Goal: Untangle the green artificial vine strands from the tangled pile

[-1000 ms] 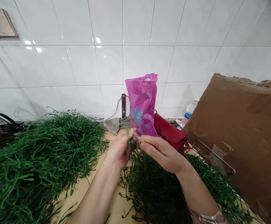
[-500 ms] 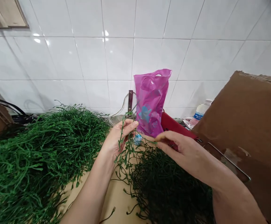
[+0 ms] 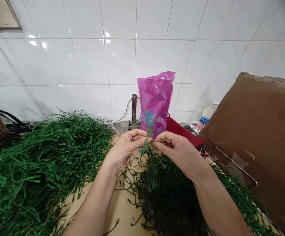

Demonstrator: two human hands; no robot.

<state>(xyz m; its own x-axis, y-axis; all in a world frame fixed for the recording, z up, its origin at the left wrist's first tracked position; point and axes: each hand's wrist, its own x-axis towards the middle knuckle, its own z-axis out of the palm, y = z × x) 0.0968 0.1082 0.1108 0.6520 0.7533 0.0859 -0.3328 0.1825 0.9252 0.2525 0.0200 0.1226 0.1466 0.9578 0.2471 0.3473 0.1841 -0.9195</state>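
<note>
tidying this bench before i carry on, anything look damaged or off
The brown cardboard sheet on the right looks damaged: its top edge is ragged and torn, and its face has pale scuffed patches where the surface seems peeled away.

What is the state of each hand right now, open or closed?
Left hand: closed, pinching a green vine strand.
Right hand: closed, pinching the same strand with its fingertips.
</note>
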